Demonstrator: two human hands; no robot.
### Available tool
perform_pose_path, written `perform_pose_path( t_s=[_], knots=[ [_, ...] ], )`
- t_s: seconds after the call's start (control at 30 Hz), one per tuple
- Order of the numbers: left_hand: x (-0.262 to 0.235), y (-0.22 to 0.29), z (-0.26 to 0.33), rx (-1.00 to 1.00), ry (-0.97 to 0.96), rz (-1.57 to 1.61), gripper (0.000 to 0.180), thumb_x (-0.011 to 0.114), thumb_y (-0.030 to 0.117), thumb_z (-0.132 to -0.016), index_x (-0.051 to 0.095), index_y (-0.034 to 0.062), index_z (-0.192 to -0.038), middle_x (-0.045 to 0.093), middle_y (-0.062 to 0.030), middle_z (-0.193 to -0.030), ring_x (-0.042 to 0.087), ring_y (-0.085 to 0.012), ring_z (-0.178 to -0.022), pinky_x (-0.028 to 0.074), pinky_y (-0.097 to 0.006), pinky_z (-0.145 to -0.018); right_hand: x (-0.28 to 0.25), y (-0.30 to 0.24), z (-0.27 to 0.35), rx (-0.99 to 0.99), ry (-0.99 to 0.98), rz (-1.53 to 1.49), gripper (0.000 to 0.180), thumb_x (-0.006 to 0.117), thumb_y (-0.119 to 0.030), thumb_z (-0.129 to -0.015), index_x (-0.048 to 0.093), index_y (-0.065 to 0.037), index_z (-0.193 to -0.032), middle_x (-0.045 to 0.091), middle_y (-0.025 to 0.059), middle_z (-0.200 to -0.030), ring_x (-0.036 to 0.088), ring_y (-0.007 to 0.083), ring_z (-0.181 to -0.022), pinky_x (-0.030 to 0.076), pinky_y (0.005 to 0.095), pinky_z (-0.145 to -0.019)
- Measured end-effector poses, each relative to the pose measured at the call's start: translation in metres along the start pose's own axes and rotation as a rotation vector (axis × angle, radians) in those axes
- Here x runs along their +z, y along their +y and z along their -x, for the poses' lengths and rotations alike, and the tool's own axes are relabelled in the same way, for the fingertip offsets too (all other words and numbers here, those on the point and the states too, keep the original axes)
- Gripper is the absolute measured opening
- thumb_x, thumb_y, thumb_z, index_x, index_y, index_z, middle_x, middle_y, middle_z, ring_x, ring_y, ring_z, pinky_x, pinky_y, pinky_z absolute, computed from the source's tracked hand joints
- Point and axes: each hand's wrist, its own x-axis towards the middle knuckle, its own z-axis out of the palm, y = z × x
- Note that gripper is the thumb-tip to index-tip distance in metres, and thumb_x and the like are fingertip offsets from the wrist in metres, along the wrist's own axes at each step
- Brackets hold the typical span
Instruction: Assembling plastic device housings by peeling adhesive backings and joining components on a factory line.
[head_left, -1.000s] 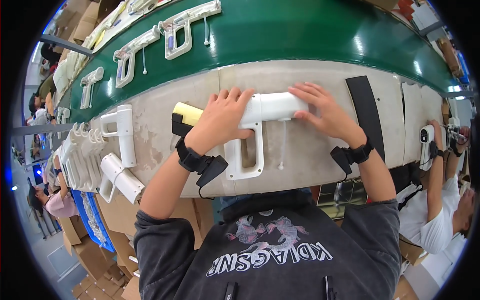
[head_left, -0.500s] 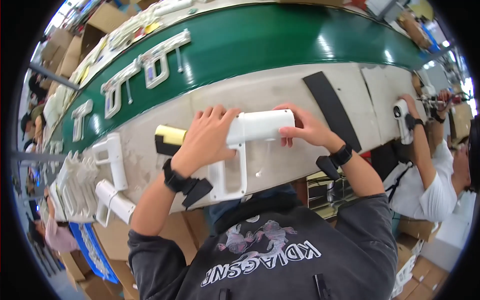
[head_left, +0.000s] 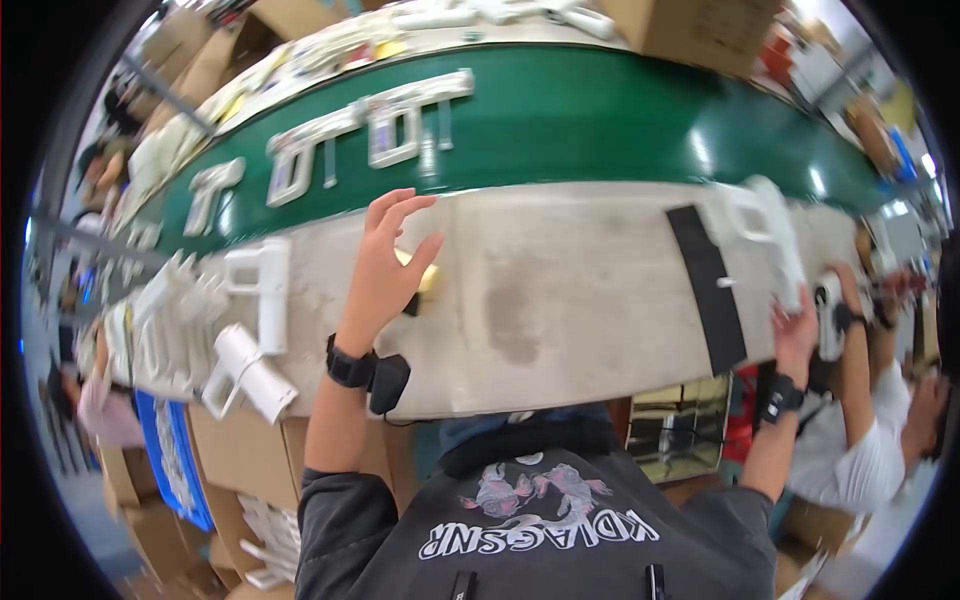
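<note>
Reaching far right with the right hand (head_left: 797, 325), fingers spread flat against the grip end of a white plastic gun-shaped housing (head_left: 765, 235) lying on the pale workbench (head_left: 560, 290) at the right of the frame, beside the black strip (head_left: 706, 285) — touching, not clamped, fingers apart. Resting the left hand (head_left: 385, 265) left of centre over a small yellow piece (head_left: 425, 278), fingers loose and open, not really gripping it. Guessing light, hollow, stiff moulded plastic here, smooth and a bit slippery, probably fine with knocks but thin parts could snap. Best grabbing round the long barrel or the handle loop. More white housings (head_left: 250, 330) piling at lower left, others riding the green belt (head_left: 600, 120) above.
</note>
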Motion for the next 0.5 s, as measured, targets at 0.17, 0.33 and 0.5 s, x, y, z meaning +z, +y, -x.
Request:
perform_pose_path(
  t_s=[0.17, 0.33, 0.5],
  knots=[
    [-0.017, -0.073, 0.046, -0.142, 0.231, -0.338, 0.055, 0.075, 0.026, -0.087, 0.055, 0.004, -0.133, 0.052, -0.019, -0.134, 0.049, -0.0363, -0.126, 0.039, -0.045, -0.107, -0.158, 0.001, -0.083, -0.164, 0.109, 0.048, 0.042, 0.068, -0.038, -0.093, 0.062, -0.015, -0.128, 0.067, 0.0051, -0.107, 0.064, 0.0197, -0.08, 0.05, 0.0279, -0.058],
    [-0.016, -0.072, 0.076, -0.345, 0.146, -0.27, 0.079, 0.077, 0.037, -0.084, 0.042, -0.0019, -0.143, 0.046, -0.025, -0.138, 0.044, -0.0422, -0.13, 0.036, -0.048, -0.11, -0.127, 0.024, -0.102, -0.21, 0.292, 0.239, 0.05, 0.069, -0.049, -0.091, 0.067, -0.006, -0.118, 0.069, 0.0061, -0.106, 0.063, 0.0169, -0.083, 0.051, 0.0313, -0.067],
    [0.001, -0.097, 0.06, -0.359, 0.138, -0.225, 0.082, 0.077, 0.04, -0.084, 0.04, -0.003, -0.144, 0.047, -0.0258, -0.139, 0.045, -0.0423, -0.13, 0.037, -0.049, -0.109, -0.12, 0.024, -0.09, -0.354, 0.489, 0.954, 0.07, 0.069, -0.061, -0.087, 0.071, 0.004, -0.113, 0.071, 0.0156, -0.108, 0.064, 0.0258, -0.098, 0.047, 0.0366, -0.09]
  ],
)
